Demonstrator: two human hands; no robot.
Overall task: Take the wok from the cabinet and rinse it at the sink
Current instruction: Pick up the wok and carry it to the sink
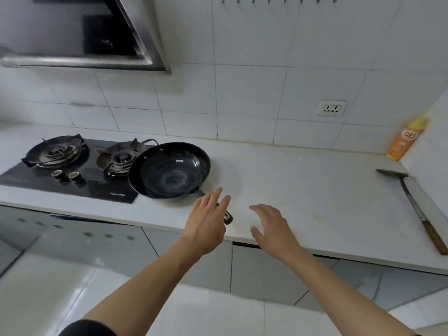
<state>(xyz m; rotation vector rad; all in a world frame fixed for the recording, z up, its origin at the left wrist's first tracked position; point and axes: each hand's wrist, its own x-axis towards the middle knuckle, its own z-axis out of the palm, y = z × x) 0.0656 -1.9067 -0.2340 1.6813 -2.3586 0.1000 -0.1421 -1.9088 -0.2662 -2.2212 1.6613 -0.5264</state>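
Just past the front edge of the surface (303, 190), the fingers (219, 194) of the left hand (206, 221) are seen straight and slightly spread, holding nothing, poised directly over the dark handle (228, 217) of the wok (169, 169); whether they touch it cannot be told. The right hand (272, 226) is held beside it, fingers loose and parted, also empty, and lies farther from the handle. From the left fingers the wok's bowl lies ahead and to the left, and its long axis runs from the handle end near the surface's edge diagonally up-left to the bowl. The bowl is round, shallow, of dark glossy metal with pale marks at its centre, and rests on the white stone-like surface, its far rim overlapping the black glass hob (72, 175). A long metal spatula (412, 204) with a wooden grip is laid well apart to the right. No sink is shown.
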